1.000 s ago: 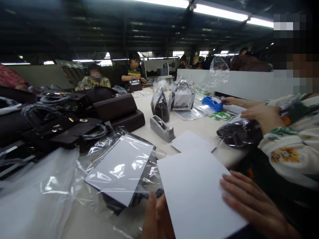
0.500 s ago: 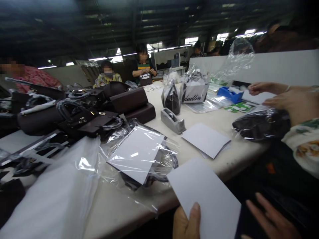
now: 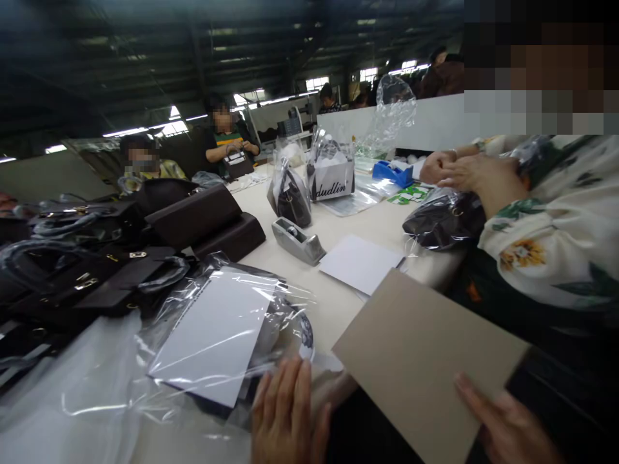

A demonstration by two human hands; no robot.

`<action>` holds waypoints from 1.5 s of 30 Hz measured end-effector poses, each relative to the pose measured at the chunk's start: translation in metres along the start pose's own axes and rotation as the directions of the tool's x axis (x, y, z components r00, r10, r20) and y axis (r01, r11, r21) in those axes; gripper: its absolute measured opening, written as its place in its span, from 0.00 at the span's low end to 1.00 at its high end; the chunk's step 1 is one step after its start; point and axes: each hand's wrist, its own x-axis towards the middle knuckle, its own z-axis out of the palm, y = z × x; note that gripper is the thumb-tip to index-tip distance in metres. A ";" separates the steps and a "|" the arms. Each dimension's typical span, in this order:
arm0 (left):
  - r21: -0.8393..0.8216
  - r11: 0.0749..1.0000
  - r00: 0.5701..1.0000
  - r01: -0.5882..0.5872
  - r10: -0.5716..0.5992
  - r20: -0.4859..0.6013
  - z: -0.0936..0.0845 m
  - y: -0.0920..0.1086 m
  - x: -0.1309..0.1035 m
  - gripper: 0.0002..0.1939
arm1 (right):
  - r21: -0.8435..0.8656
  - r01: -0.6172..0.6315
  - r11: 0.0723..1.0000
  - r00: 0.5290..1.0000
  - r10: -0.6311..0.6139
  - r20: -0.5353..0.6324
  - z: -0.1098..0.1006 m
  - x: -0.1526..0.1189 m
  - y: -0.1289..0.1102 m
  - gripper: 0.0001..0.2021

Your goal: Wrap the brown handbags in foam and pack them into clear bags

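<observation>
A tan-grey card (image 3: 430, 361) is gripped at its lower right edge by my right hand (image 3: 512, 419), thumb on top. My left hand (image 3: 287, 412) lies at the table's front edge with its fingers stretched out, touching the clear plastic around a bagged dark handbag. On that handbag, under the film, is a white card (image 3: 217, 335); its wrapped handle (image 3: 306, 332) shows to the right. Behind the tan-grey card, a folded white card (image 3: 360, 263) rests on the table (image 3: 333, 219), next to a grey tape dispenser (image 3: 297, 240).
Dark handbags (image 3: 193, 216) pile up at the left, above clear plastic sheets (image 3: 72, 393). Bagged handbags (image 3: 293, 196) stand farther back near a blue tape dispenser (image 3: 391, 173). A person in a floral sleeve (image 3: 556, 238) works at the right; others sit across the table.
The view has swung right. The card has passed from my left hand to my right and now shows a tan-grey side instead of white. My left hand has moved onto the bagged handbag's plastic.
</observation>
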 end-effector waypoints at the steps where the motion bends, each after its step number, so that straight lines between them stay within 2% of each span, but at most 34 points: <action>1: 0.102 0.993 0.997 -0.057 0.052 0.052 0.002 -0.013 0.006 0.26 | 0.085 -0.104 0.991 0.994 0.101 0.042 0.010 0.003 -0.002 0.18; 3: 0.187 0.977 0.978 -0.106 0.068 0.198 0.008 -0.032 0.017 0.19 | 0.304 -0.326 0.895 0.941 0.275 0.199 0.033 0.005 -0.009 0.20; 5: 0.158 0.981 0.949 -0.112 0.058 0.309 0.009 -0.045 0.025 0.10 | 0.477 -0.513 0.714 0.849 0.340 0.404 0.055 0.001 -0.023 0.20; 6: 0.128 0.986 0.941 -0.109 0.062 0.332 0.008 -0.050 0.028 0.08 | 0.519 -0.564 0.643 0.813 0.322 0.485 0.064 0.000 -0.031 0.20; 7: 0.090 0.989 0.941 -0.117 0.081 0.329 0.004 -0.055 0.030 0.07 | 0.534 -0.579 0.616 0.795 0.283 0.536 0.072 -0.001 -0.039 0.20; 9: 0.034 0.992 0.950 -0.122 0.107 0.293 -0.007 -0.065 0.035 0.07 | 0.536 -0.565 0.627 0.786 0.213 0.580 0.084 -0.001 -0.053 0.20; 12: 0.010 0.995 0.954 -0.103 0.096 0.286 -0.027 -0.077 0.043 0.09 | 0.482 -0.497 0.722 0.801 0.169 0.574 0.098 0.006 -0.067 0.20; 15: 0.017 0.998 0.962 -0.067 0.060 0.266 -0.040 -0.083 0.049 0.11 | 0.354 -0.404 0.843 0.808 0.147 0.571 0.109 0.013 -0.080 0.17; 16: 0.019 0.998 0.967 -0.058 0.052 0.250 -0.042 -0.083 0.051 0.12 | 0.306 -0.370 0.877 0.797 0.131 0.589 0.111 0.015 -0.085 0.16; 19: 0.031 0.999 0.970 -0.030 0.022 0.241 -0.043 -0.085 0.051 0.12 | 0.233 -0.257 0.938 0.724 0.027 0.690 0.109 0.016 -0.100 0.14; 21: 0.034 0.999 0.973 -0.010 0.001 0.232 -0.043 -0.086 0.050 0.12 | 0.207 -0.120 0.971 0.734 -0.054 0.677 0.104 0.014 -0.109 0.13; 23: 0.026 1.000 0.976 0.002 -0.007 0.219 -0.042 -0.086 0.049 0.13 | 0.166 0.040 0.985 0.756 -0.139 0.640 0.100 0.012 -0.115 0.13; 24: 0.020 1.000 0.977 0.006 -0.010 0.215 -0.042 -0.086 0.049 0.13 | 0.147 0.095 0.985 0.750 -0.168 0.640 0.100 0.012 -0.117 0.12; 29: 0.024 1.000 0.983 -0.008 0.003 0.184 -0.043 -0.084 0.052 0.13 | 0.103 0.265 0.959 0.663 -0.259 0.702 0.107 0.010 -0.129 0.09; 32: 0.095 0.995 0.986 0.007 -0.023 0.166 -0.045 -0.086 0.051 0.16 | 0.073 0.437 0.897 0.600 -0.351 0.719 0.101 0.005 -0.130 0.11; 33: 0.109 0.994 0.984 0.024 -0.043 0.172 -0.045 -0.087 0.050 0.17 | 0.078 0.465 0.882 0.594 -0.376 0.711 0.098 0.004 -0.128 0.12; 35: 0.105 0.993 0.978 0.056 -0.076 0.196 -0.047 -0.089 0.049 0.17 | 0.084 0.434 0.897 0.641 -0.373 0.671 0.092 0.004 -0.122 0.11; 36: 0.092 0.994 0.974 0.060 -0.079 0.212 -0.047 -0.090 0.049 0.17 | 0.083 0.375 0.923 0.678 -0.334 0.654 0.091 0.006 -0.119 0.10; 38: 0.063 0.996 0.969 0.063 -0.076 0.234 -0.047 -0.090 0.049 0.16 | 0.092 0.181 0.979 0.736 -0.197 0.647 0.095 0.015 -0.113 0.12; 40: 0.044 0.997 0.969 0.071 -0.079 0.236 -0.047 -0.088 0.050 0.16 | 0.121 -0.037 0.992 0.756 -0.051 0.652 0.105 0.026 -0.111 0.13; 42: 0.028 0.996 0.971 0.081 -0.085 0.223 -0.047 -0.087 0.051 0.16 | 0.149 -0.178 0.973 0.752 0.037 0.658 0.116 0.037 -0.113 0.12; 43: 0.023 0.996 0.973 0.085 -0.088 0.215 -0.047 -0.086 0.051 0.17 | 0.145 -0.202 0.968 0.764 0.063 0.642 0.120 0.042 -0.114 0.12; 45: 0.022 0.995 0.970 0.099 -0.102 0.223 -0.048 -0.086 0.051 0.17 | 0.082 -0.157 0.984 0.811 0.081 0.580 0.124 0.047 -0.118 0.11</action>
